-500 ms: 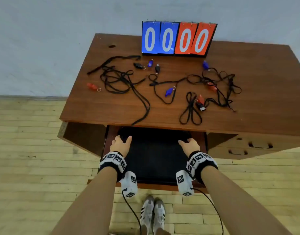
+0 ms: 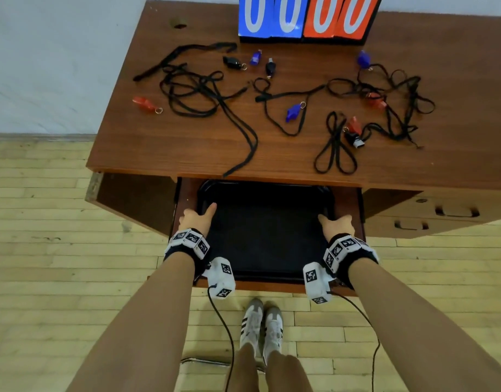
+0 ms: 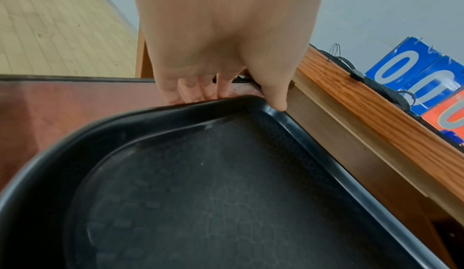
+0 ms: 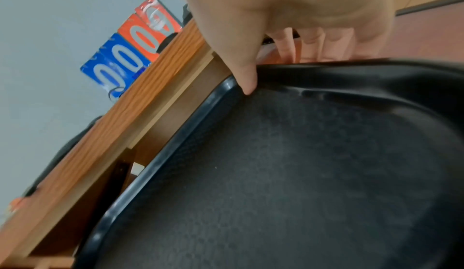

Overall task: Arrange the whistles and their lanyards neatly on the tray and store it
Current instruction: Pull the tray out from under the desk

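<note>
I grip the tray [image 2: 267,278] in the drawer [image 2: 349,199] – left hand [image 2: 197,219] and right hand [image 2: 335,226] each pinching a side rim. Whistles [image 2: 293,112] and lanyards [image 2: 192,94] lie loose on the desk [image 2: 158,142] – nothing arranged or stored yet

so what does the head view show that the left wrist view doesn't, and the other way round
Only the head view shows the red, blue and black plastic whistles, such as the red one at the desk's left, the tangled black lanyards, the right hand and the white shoes.

Only the left wrist view shows the left hand's fingers tucked under the black plastic tray's rim, thumb on top.

Both show that hand, the tray in the open wooden drawer, and the blue and red flip scoreboard.
</note>
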A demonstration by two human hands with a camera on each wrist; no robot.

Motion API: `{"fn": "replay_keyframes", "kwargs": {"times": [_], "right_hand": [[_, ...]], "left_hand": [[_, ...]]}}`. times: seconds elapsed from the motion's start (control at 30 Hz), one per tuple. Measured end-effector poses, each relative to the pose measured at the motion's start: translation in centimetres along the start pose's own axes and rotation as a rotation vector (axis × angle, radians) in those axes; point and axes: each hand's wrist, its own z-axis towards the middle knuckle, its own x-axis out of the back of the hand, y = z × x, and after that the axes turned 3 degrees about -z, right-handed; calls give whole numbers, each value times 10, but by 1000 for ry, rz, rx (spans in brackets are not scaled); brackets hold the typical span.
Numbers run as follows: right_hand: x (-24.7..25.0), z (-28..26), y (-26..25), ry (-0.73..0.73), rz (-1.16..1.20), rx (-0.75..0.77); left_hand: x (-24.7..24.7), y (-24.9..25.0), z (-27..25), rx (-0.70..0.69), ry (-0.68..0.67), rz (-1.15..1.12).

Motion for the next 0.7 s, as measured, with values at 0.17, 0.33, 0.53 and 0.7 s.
{"fn": "replay_keyframes", "kwargs": {"times": [0.17, 0.33, 0.53, 0.7], "right_hand": [[10, -10, 12, -26, -23, 30], [31, -23, 20, -8, -87, 47], [61, -47, 30, -49, -76, 65], [100, -75, 31, -60, -30, 156]], "left_hand": [[11, -10, -4, -39, -23, -146], [25, -16, -24, -38, 3, -168], [47, -11, -55, 5, -7, -155], [77, 9, -86, -32, -2, -106]]}}
